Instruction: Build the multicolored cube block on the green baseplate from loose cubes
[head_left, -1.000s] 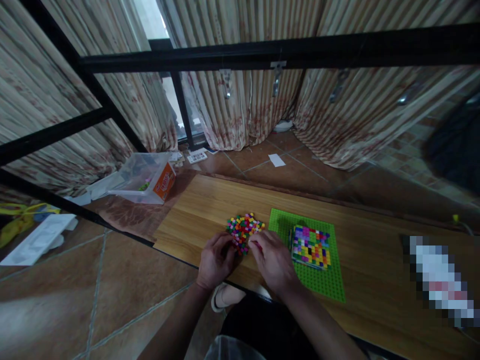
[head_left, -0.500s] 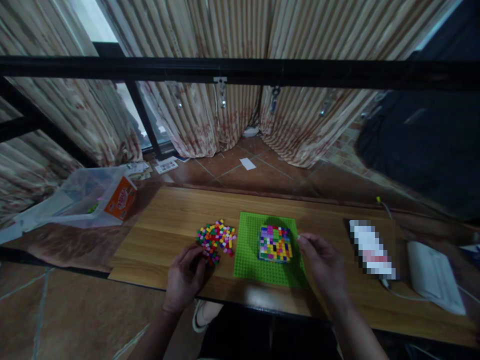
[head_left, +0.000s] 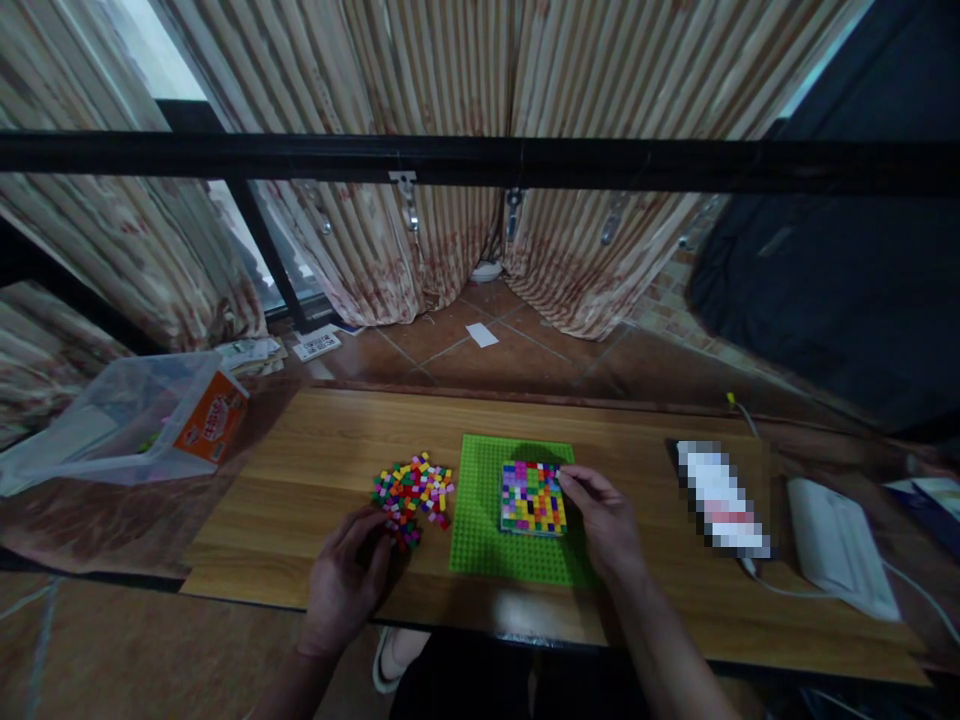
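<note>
Head view: the block [head_left: 531,500] is a squarish rainbow patchwork, flat on the green plate [head_left: 477,550]. Can't really pick a long axis; sides roughly follow the plate's. The right hand [head_left: 609,522] has a pinched grip at its far right corner, the left hand [head_left: 345,578] curls by loose bricks [head_left: 412,487]; can't tell if either's holding one.

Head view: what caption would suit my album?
Right hand at the multicolored brick build on a green baseplate; left hand by loose bricks.

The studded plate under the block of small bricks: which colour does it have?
The studded plate is bright green; it shows best in the head view.
</note>
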